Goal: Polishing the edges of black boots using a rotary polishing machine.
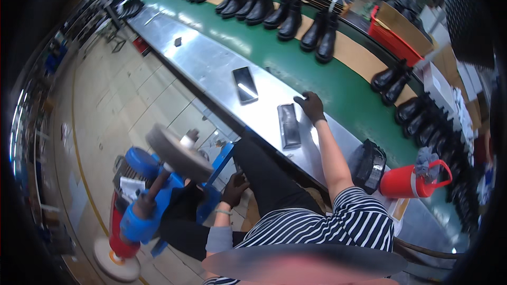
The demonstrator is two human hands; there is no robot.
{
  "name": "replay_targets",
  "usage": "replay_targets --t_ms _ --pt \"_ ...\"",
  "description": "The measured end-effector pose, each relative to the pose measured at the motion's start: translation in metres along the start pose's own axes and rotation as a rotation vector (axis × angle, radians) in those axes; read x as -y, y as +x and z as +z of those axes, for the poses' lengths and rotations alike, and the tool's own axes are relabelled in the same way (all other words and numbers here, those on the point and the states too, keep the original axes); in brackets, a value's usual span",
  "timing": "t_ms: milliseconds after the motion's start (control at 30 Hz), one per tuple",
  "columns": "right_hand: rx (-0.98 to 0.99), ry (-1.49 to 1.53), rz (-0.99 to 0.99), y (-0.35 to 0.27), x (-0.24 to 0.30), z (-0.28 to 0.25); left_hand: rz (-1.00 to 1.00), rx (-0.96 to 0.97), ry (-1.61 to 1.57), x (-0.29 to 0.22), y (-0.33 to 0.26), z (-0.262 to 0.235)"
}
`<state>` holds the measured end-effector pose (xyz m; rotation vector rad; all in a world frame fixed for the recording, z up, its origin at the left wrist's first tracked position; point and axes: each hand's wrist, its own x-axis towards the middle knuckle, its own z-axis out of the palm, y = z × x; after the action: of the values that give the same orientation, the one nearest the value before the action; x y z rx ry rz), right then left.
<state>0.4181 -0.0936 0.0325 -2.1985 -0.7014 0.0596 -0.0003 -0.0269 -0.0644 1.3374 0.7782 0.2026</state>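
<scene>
Fingers [305, 98] of our gloved right hand [311, 106] curl loosely, tips touching the steel bench [211, 60] just right of a dark box [288, 125]. Our left hand [234, 189] rests near our lap; whether its fingers grip anything, we cannot tell. Boots [290, 21] line the far green belt [338, 92].

bright overhead glare, dark warped edges

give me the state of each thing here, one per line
right hand: gloved, fingers resting on the steel bench by the dark block
left hand: gloved, down at the lap, holding nothing visible
dark block: lying flat
phone: flat, screen dark
buffing wheel: unclear whether it is spinning
black boots: upright on the green belt
red jug: lying on its side
</scene>
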Motion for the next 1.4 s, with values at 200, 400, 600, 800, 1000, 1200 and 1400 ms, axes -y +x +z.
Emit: replay_targets --t_ms 200,400,600,800,1000,1200,1400 --pt "0.151 1.217 0.47 0.139 -0.098 -0.025 -0.213 0.052 0.089 0.003 0.011 0.02" --pt "-0.093 1.07 0.134 0.211 -0.097 0.024 -0.268 -0.041 0.217 0.005 0.004 -0.002" --pt "-0.185 1.171 0.109 0.33 -0.233 -0.065 -0.072 0.11 0.337 0.029 0.047 0.018" --pt "-0.075 1.406 0.053 0.294 -0.192 -0.01 -0.041 0.017 0.439 0.05 0.025 -0.01" --pt "-0.024 1.647 0.323 0.257 -0.183 -0.071 -0.056 0.003 0.54 0.023 0.026 0.001" --pt "-0.196 1.027 -0.064 0.152 -0.146 -0.117 0.063 -0.013 0.526 0.03 0.02 -0.001" --pt "-0.126 1.012 -0.271 0.011 0.057 -0.172 -0.037 -0.024 0.003 -0.025 -0.001 -0.003"
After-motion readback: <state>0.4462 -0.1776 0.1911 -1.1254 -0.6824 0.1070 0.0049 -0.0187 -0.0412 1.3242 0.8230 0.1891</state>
